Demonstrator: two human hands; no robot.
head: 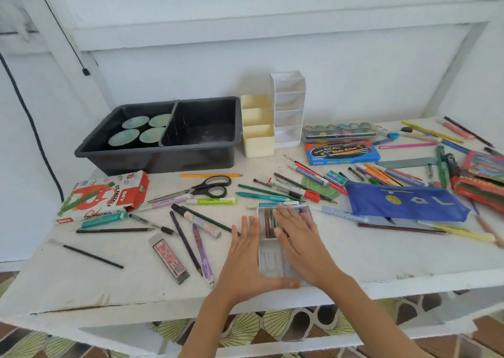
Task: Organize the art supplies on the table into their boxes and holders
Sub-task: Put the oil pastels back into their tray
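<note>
Hands bracket the pastel tray [270, 265] near the desk's [381, 257] front edge: left hand [245, 254] beside it, right hand [297, 237] flat on top, fingers [283, 216] straight, gripping nothing. Its long axis points away from the person, near half unfilled. Beyond, pens [259, 195] lie scattered and the holders [257, 137] look empty: barely begun.

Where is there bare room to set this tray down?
Bare table along the front edge, right of your right hand, below the blue pouch. Also the front left corner, before the black pencil. Crowded from the scissors rightward.
</note>
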